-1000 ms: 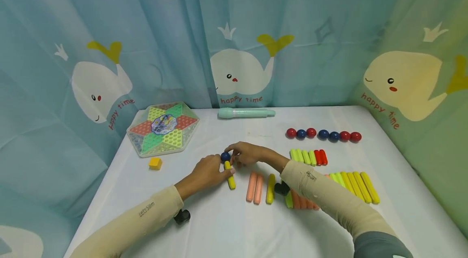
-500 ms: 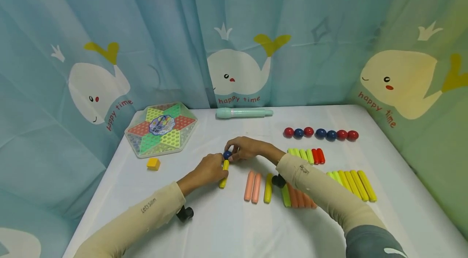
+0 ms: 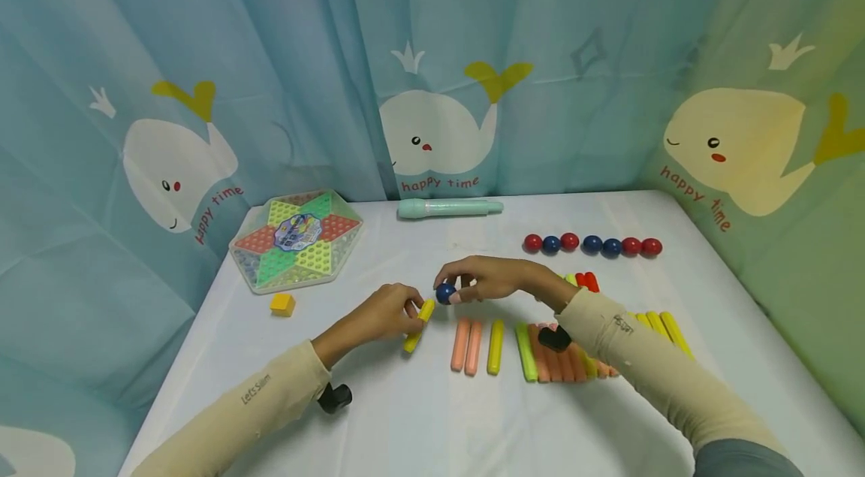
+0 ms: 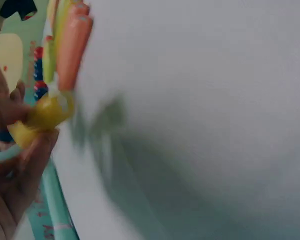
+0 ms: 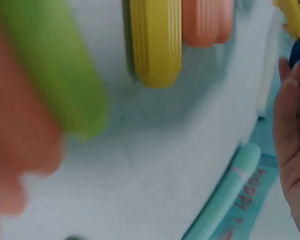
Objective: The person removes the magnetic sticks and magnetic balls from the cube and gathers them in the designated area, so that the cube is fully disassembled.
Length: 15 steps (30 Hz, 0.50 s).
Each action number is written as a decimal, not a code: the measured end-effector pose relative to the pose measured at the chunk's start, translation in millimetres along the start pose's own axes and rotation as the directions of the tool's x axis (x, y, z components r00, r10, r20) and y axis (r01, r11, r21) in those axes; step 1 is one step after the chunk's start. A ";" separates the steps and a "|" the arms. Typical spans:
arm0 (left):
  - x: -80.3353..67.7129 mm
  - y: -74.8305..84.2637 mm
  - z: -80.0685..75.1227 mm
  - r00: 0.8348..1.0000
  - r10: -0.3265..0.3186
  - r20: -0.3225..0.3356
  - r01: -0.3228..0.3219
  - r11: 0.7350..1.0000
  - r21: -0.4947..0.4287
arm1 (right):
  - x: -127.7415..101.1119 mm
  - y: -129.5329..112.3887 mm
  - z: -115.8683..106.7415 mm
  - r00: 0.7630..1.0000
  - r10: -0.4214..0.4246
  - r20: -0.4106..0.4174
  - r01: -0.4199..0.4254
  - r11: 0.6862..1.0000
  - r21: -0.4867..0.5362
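Left hand [image 3: 388,312] pinches the yellow stick [image 3: 419,324] at frame centre, low on the desk [image 3: 432,417]; right hand [image 3: 489,278] pinches the blue ball [image 3: 444,293] just beside its upper end. Risk – the ball slips from the fingertip grip and rolls off toward the pink sticks [image 3: 468,344]

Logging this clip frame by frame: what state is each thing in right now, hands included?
Left hand: grips the yellow stick.
Yellow stick: tilted, far end at the blue ball.
Right hand: pinches the blue ball.
Blue ball: held at the stick's tip.
Two orange sticks: flat on the table, side by side.
Row of balls: lined up, untouched.
Checkers board: closed, flat.
Teal pen: lying capped.
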State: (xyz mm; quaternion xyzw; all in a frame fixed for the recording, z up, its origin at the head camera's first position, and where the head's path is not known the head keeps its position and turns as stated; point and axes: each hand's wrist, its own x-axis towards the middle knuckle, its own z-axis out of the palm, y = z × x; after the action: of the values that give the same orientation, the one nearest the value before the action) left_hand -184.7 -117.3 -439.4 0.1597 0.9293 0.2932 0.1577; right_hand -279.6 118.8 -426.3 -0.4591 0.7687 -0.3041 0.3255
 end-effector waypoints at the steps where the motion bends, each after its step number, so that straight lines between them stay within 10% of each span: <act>1: -0.6 1.1 1.1 1.000 0.003 -0.002 -0.003 1.000 0.002 | -9.7 -0.6 -1.8 1.000 0.004 -0.019 -0.004 1.000 0.013; 15: 6.0 5.1 24.9 0.999 0.005 0.039 -0.002 0.998 -0.060 | -155.7 40.6 -30.7 0.908 0.189 -0.374 -0.185 0.982 0.047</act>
State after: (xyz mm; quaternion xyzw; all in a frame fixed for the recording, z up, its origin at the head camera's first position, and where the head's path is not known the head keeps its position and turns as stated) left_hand -179.4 -98.7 -457.0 0.1623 0.9166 0.3179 0.1802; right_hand -267.0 280.7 -404.4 -0.3146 0.8556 -0.3580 0.2018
